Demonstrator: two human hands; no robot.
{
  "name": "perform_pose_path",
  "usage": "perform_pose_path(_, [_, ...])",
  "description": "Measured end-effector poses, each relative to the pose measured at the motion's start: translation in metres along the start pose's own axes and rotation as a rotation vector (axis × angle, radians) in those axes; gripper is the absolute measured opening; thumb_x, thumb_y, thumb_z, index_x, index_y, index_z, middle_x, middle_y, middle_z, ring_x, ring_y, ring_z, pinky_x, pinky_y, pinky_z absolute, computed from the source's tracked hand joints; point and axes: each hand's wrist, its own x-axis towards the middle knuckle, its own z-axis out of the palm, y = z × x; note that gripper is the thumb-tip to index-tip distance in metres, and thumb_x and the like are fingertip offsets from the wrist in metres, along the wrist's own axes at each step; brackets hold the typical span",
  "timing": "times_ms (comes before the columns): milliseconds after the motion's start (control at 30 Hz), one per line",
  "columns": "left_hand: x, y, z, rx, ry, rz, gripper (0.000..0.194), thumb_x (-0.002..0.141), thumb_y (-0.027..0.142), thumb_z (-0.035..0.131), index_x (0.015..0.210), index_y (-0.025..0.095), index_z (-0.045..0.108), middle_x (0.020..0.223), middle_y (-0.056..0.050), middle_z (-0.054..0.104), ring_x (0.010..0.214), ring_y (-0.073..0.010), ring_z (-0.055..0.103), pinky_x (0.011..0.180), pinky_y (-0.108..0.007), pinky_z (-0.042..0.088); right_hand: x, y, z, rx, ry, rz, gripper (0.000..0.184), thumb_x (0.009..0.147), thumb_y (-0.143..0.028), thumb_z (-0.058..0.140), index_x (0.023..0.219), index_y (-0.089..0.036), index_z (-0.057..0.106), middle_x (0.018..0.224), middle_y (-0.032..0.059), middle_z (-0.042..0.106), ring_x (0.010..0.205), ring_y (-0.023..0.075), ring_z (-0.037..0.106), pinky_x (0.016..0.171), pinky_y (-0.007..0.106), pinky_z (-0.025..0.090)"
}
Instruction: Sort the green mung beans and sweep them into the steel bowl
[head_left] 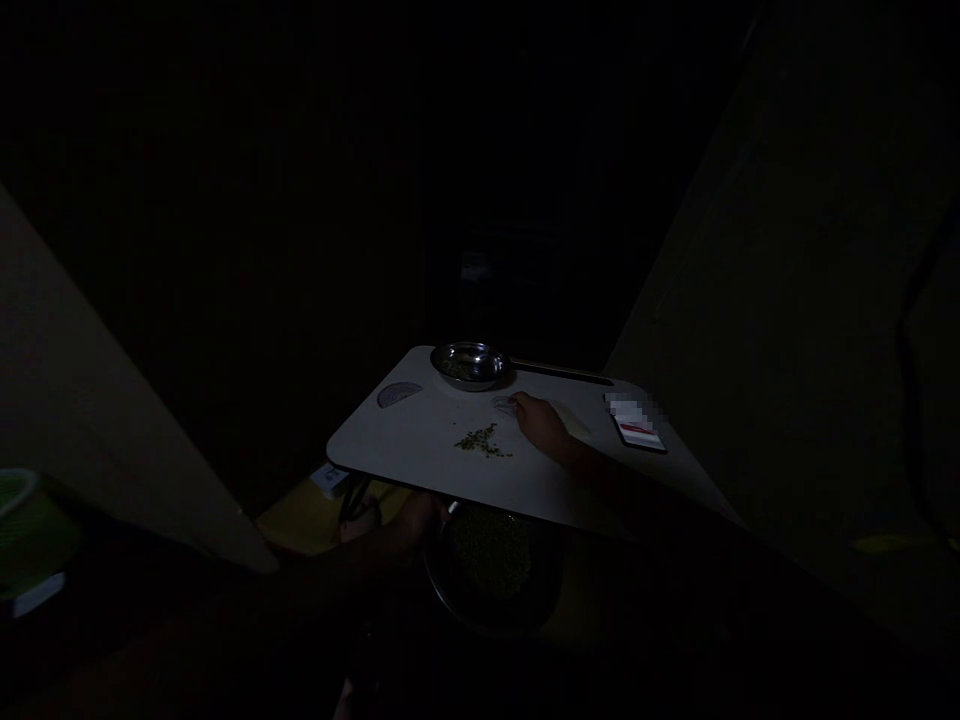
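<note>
In the dim light, my right hand (541, 424) is over the white tabletop (405, 450), its fingers closed on a thin, clear piece whose kind I cannot make out. Just left of it lies a small scattered pile of green grains (482, 441). A shiny steel bowl (470, 368) stands at the table's far edge with some contents in its bottom. Below the near edge, my left hand (421, 515) is closed at the rim of a large bowl (442, 590), which holds many green grains (491, 552). The table edge partly covers this bowl.
A half-round, protractor-like shape (400, 395) is on the table's left side. A phone-like flat item with a light surface (636, 425) lies at the right. A green basket (34, 515) stands at far left. Walls flank the table on both sides.
</note>
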Motion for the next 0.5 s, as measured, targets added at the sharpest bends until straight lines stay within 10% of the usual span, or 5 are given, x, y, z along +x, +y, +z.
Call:
perform_pose_path(300, [-0.024, 0.02, -0.005, -0.005, 0.001, -0.046, 0.013, 0.046, 0.015, 0.046, 0.037, 0.02, 0.038, 0.039, -0.001, 0.043, 0.042, -0.017, 0.044, 0.038, -0.029, 0.029, 0.027, -0.021, 0.024, 0.013, -0.106, -0.07, 0.033, 0.07, -0.011, 0.033, 0.096, -0.02, 0.05, 0.092, 0.0046, 0.055, 0.083, 0.0134, 0.048, 0.07, 0.021, 0.033])
perform_pose_path(500, [0.008, -0.009, -0.009, 0.075, 0.218, -0.032, 0.009, 0.045, 0.022, 0.052, 0.048, 0.019, 0.044, 0.056, -0.005, 0.05, 0.06, -0.0231, 0.049, 0.042, -0.03, 0.032, 0.032, -0.035, 0.031, 0.111, -0.089, -0.138, 0.037, 0.069, -0.01, 0.033, 0.098, -0.024, 0.049, 0.095, 0.0008, 0.055, 0.084, 0.0121, 0.048, 0.071, 0.021, 0.034])
